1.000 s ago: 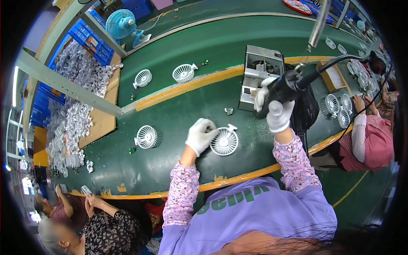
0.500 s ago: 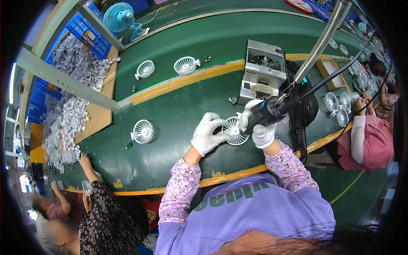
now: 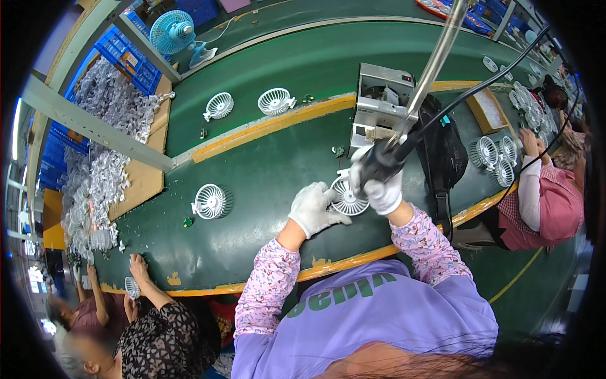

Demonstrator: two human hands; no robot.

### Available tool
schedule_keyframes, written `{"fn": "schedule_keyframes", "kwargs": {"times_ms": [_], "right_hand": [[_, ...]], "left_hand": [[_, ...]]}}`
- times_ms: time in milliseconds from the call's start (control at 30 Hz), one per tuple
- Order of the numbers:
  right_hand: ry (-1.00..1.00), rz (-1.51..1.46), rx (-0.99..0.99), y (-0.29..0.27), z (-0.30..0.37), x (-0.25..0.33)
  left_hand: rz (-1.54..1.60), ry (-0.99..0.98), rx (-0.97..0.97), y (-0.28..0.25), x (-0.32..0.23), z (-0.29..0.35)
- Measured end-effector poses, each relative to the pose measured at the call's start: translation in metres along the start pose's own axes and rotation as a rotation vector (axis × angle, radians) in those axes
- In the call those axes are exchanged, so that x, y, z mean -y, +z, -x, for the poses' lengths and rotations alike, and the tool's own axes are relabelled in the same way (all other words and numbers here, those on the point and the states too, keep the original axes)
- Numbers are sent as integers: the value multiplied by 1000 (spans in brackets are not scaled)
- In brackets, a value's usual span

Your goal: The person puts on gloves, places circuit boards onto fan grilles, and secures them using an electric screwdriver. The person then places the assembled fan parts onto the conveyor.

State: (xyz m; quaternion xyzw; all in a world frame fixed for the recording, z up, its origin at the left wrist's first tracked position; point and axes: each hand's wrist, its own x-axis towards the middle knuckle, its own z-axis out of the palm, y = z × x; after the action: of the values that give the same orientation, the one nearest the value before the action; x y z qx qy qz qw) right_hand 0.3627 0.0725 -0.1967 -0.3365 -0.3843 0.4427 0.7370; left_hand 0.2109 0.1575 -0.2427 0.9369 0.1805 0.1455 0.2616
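Observation:
My left hand (image 3: pixel 315 210), in a white glove, grips the near left edge of a round white fan cage (image 3: pixel 349 198) that lies on the green bench. In my gloved right hand (image 3: pixel 386 192) is a black electric screwdriver (image 3: pixel 383 161), its upper body smeared by motion. The tool covers the cage's right side, and its tip is hidden behind my hand. Above the driver runs a metal spring (image 3: pixel 432 66) beside a black cable (image 3: pixel 480 88). Left of my hands lies another white fan cage (image 3: pixel 211 201) near a small green circuit board (image 3: pixel 188 222).
A metal box-shaped machine (image 3: pixel 385 98) stands beyond my hands, with a black bag (image 3: pixel 442 145) to its right. More fan cages (image 3: pixel 274 101) lie on the conveyor (image 3: pixel 303 60). Parts are heaped on cardboard (image 3: pixel 148 167) at left. Co-workers sit on both sides.
The screwdriver and my right hand have shifted left and tilted; the spring has straightened and blurred. My left hand has turned slightly on the cage. The left co-worker's hand has moved right.

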Motion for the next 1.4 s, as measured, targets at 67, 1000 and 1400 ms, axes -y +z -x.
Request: {"fn": "schedule_keyframes", "kwargs": {"times_ms": [67, 1000, 1400], "right_hand": [[-242, -82, -42, -1, -18, 17], [-38, 195, 55, 7, -13, -33], [-289, -71, 16, 3, -20, 35]], "left_hand": [[-13, 24, -31, 3, -1, 1], [-5, 100, -44, 14, 11, -3], [-268, -543, -402, -62, 49, 15]]}}
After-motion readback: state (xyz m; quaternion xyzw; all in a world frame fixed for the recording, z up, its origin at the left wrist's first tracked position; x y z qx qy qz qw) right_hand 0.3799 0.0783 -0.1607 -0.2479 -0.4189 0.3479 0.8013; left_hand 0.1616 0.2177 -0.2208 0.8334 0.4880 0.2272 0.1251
